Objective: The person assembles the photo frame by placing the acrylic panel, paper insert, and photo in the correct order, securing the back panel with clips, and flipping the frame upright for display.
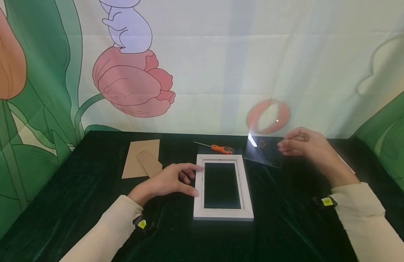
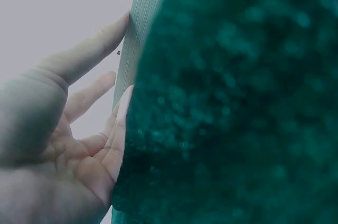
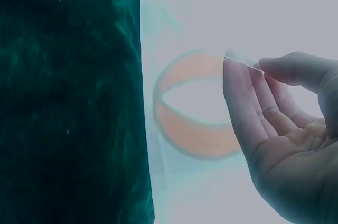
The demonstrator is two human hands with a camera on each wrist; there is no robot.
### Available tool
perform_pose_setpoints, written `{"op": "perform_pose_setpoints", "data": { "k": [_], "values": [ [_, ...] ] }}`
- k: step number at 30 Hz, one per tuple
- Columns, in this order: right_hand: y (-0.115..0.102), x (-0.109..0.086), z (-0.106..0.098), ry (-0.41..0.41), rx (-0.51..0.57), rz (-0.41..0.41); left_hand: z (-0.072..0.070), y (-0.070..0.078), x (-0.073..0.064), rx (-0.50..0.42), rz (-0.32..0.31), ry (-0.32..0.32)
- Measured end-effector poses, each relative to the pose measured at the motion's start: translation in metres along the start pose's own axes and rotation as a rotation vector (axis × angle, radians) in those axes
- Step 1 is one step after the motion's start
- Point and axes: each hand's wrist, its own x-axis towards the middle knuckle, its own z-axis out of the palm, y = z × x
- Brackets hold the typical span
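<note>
A white picture frame [image 1: 220,214] lies flat on the dark green cloth, its opening showing dark. My left hand [image 1: 170,180] is at the frame's left edge, touching it with thumb and forefinger tips; the other fingers hang loosely bent. In the left wrist view the left thumb [image 2: 97,44] meets the frame's side [image 2: 138,28]. To the right, my right hand [image 1: 308,149] pinches a clear sheet [image 1: 264,154] by its right edge, held above the cloth. The right wrist view shows the sheet's thin edge [image 3: 243,64] between thumb and fingers.
A brown backing board [image 1: 133,156] with a stand flap [image 1: 147,162] lies left of the frame. An orange-handled screwdriver [image 1: 221,148] rests behind the frame. A printed curtain [image 1: 202,72] hangs along the table's back edge.
</note>
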Motion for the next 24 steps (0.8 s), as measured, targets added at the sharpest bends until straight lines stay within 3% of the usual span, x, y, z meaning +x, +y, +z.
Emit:
{"op": "perform_pose_setpoints", "data": {
  "k": [5, 14, 24],
  "values": [
    [-0.008, -0.002, 0.008, -0.004, -0.016, -0.037, 0.0, 0.0, 0.001, 0.002, -0.007, -0.004],
    [-0.02, -0.004, 0.023, -0.004, 0.057, -0.136, 0.0, -0.001, 0.001, 0.001, -0.005, -0.003],
    [-0.03, -0.003, 0.044, -0.038, 0.094, -0.14, -0.001, -0.002, 0.001, 0.001, 0.001, -0.003]
  ]
}}
